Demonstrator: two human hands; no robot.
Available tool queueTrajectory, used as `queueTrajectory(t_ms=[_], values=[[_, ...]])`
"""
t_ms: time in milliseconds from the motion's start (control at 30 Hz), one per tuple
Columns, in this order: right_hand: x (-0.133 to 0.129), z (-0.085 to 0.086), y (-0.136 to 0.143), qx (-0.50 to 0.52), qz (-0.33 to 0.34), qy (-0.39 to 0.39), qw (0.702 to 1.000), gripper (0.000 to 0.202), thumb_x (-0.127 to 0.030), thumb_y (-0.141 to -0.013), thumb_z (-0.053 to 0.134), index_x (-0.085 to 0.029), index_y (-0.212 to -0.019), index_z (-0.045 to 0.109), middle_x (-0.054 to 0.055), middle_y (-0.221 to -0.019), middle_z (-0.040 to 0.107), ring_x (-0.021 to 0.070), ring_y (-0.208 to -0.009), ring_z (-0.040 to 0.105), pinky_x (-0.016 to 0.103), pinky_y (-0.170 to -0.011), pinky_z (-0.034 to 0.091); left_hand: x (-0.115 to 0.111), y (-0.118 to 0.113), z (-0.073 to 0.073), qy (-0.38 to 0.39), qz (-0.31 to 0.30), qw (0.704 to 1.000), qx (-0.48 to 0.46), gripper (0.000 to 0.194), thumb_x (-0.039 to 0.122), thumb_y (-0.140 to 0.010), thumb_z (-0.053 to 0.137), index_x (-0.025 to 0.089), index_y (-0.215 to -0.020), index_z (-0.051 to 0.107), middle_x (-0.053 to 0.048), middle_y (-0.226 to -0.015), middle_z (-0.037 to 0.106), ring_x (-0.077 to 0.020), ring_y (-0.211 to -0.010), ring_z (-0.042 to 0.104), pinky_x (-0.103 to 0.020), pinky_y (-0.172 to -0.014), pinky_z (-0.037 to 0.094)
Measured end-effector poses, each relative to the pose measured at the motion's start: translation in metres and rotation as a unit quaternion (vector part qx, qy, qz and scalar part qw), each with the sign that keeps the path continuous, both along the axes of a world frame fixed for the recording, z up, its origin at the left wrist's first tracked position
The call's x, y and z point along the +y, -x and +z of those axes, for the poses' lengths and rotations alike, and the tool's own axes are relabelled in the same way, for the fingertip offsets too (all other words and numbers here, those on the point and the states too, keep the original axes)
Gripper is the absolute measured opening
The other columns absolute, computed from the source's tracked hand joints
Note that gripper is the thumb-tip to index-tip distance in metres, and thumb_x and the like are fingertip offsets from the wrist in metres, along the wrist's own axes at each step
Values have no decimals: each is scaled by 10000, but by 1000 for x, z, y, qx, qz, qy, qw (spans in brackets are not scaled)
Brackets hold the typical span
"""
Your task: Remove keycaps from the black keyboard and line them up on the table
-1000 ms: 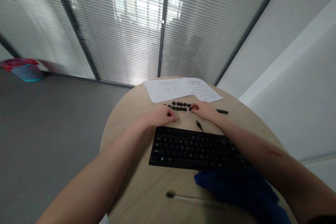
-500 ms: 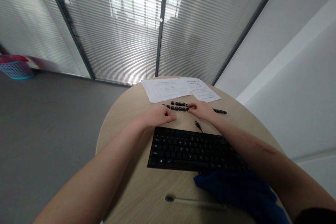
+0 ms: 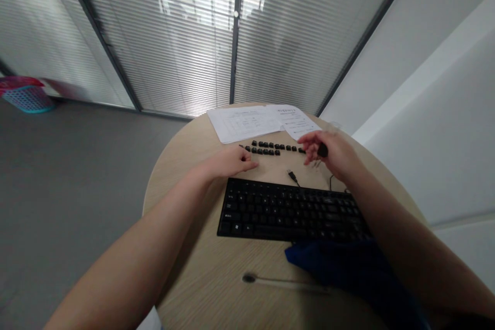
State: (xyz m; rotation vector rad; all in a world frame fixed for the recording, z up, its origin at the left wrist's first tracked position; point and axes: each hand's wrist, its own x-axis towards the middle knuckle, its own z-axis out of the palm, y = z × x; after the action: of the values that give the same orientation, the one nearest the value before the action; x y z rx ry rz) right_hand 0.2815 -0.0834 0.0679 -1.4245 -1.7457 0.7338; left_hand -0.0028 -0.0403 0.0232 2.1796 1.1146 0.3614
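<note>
Left hand (image 3: 233,161): my fingers curl inward, thumb stretched out toward my other side; I cannot tell whether they pinch anything.
Right hand (image 3: 333,152): well apart from my left, fingers bent and parted; a small dark oval piece (image 3: 322,150) shows against my palm, its grip unclear.
Keycaps: small black plastic keycaps (image 3: 265,151) lie in two rows between my hands, the farther row reaching my right fingertips.
Keyboard: the black rectangular plastic keyboard (image 3: 270,211) lies on my side of both hands, its right end partly under my forearm.
Plug: a black cable's USB plug (image 3: 292,175) lies between my hands, just beyond the keyboard.
Papers: white printed sheets (image 3: 247,122) lie beyond my hands.
Cloth: dark blue fabric (image 3: 328,262) lies below my right forearm.
</note>
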Motion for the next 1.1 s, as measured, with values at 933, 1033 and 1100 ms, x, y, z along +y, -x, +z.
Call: queueTrajectory(t_ms=[933,1033,1100], values=[[-56,-9,12,-138,160,169,963,226,-395,-979,505,-224,-864,597,-13,-702,665,101,-458,540,241,-465,436,-3,-8,-2,42,-28,998,22,470,475,-892,559,217,-540,384,47,-531,323,-118,-512,305,-312,-536,236],[-55,-11,12,-150,170,139,964,253,-395,-991,488,-224,-852,613,-13,-702,665,126,-557,601,264,-570,472,-6,-10,0,31,-25,999,29,460,469,-891,552,214,-540,398,43,-532,338,-118,-513,324,-310,-537,241],[-55,-13,12,-160,176,120,964,268,-397,-998,480,-227,-844,619,-7,-709,670,152,-658,645,279,-643,485,-10,-14,2,18,-27,999,34,451,464,-889,554,212,-543,411,41,-524,354,-118,-510,340,-309,-537,241]])
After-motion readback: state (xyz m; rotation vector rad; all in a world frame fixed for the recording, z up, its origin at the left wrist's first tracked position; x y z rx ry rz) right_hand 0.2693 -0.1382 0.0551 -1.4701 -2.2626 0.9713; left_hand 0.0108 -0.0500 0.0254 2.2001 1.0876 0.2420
